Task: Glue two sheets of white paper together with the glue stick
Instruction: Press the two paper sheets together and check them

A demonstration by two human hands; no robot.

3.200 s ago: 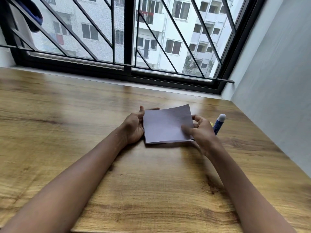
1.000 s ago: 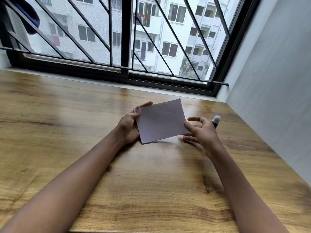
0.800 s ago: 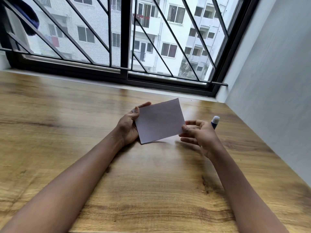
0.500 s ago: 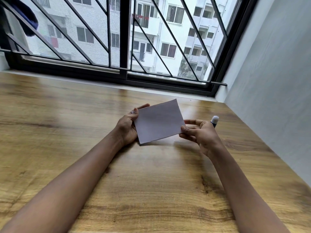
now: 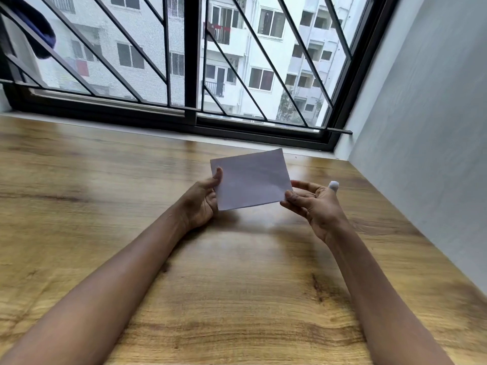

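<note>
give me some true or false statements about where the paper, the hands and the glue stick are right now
1. The white paper lies flat on the wooden table. False: it is held up above the table.
2. The left hand grips the paper's left edge. True.
3. The right hand is holding the glue stick. False: its fingertips pinch the paper's lower right corner, and only the stick's white tip shows behind that hand.
4. The paper is held between both hands. True.
5. The glue stick is left of the paper. False: it is to the right.
</note>
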